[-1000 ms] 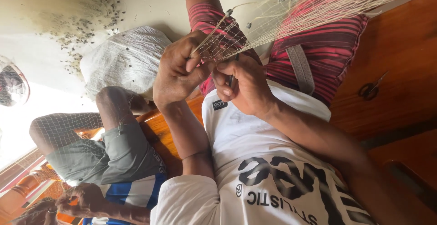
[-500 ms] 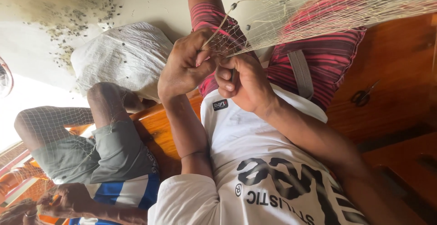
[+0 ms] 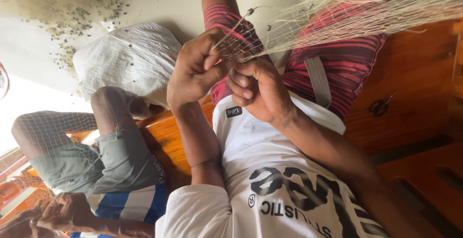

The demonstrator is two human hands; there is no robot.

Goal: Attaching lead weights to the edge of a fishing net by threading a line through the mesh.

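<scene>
A person in a white printed T-shirt point(image 3: 270, 170) and red striped shorts point(image 3: 347, 59) sat on a wooden bench point(image 3: 415, 103), seen from a head camera looking down. Both hands met in front of the chest. The left hand point(image 3: 197, 69) was curled closed, its fingers pinching strands of a pale fishing net point(image 3: 366, 11). The right hand point(image 3: 258, 91) touched it, fingers bent in tightly around the same bunch of mesh. From the hands the net stretched away across the shorts toward the upper right. A pair of scissors point(image 3: 382, 105) lay on the bench, well apart. Beside the person, a co-worker in grey shorts point(image 3: 96, 165) sat near a white sack point(image 3: 128, 59), with more net over one leg.
</scene>
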